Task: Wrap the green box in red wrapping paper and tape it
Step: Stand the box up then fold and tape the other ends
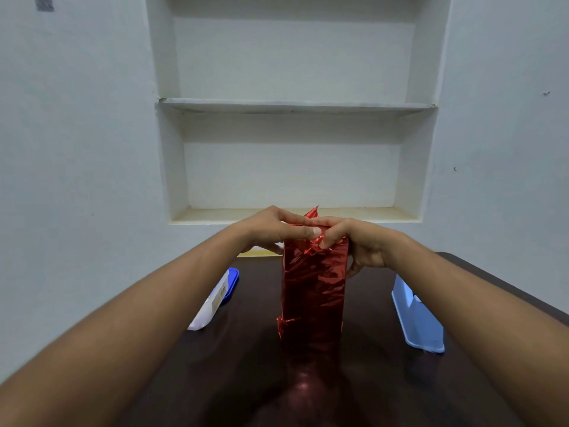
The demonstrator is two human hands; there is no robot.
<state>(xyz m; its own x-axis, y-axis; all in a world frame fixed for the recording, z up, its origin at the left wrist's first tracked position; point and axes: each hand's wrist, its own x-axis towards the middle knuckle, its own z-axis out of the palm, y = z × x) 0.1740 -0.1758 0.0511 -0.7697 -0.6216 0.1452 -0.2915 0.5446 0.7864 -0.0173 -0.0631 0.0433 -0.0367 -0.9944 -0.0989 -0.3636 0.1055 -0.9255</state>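
Item: upright box in red foil wrapping paper — left hand and right hand pinching top flaps. Advice: crease flat toward 12 o'clock — then tape.

- Green box fully hidden under red wrapping paper.
- Label on white container too small to read.
- Right arm covers part of blue tray.
- Table cut off at bottom edge.

White container with blue lid left, pale blue tray right, on dark table.
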